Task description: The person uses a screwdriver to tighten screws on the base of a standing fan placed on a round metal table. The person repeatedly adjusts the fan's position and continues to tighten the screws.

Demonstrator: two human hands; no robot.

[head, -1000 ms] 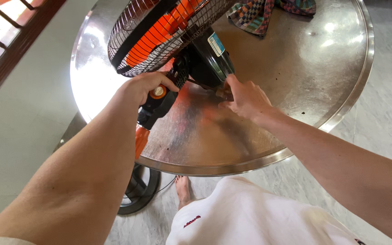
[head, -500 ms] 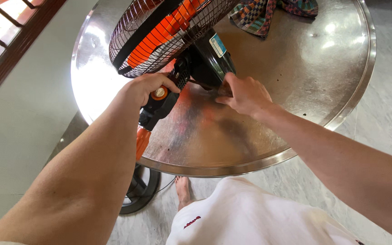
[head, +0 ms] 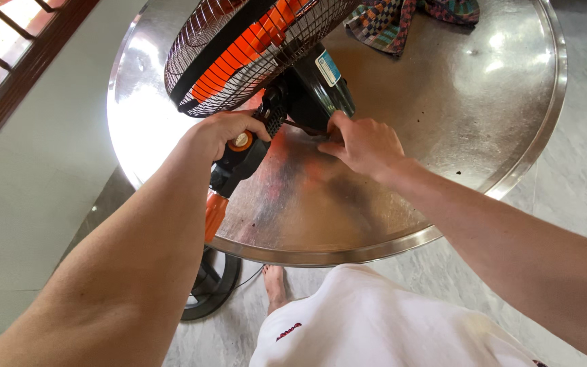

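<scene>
Nearest the camera: white garment at 6 o'clock, 1 bare foot on the grey floor beside the fan's round base. Left hand is closed around the fan neck just above the orange knob, at 10 o'clock of frame centre. Right hand has shifted since 1.0 s ago: then it hung open just short of the black motor housing; now its fingers are pinched narrow on a thin dark cord or strap at the housing's rear. Judgement: contact is made, handling of the motor rear has begun. Grille with orange blades overhangs the round metal surface; checked cloth at 12 o'clock.
</scene>
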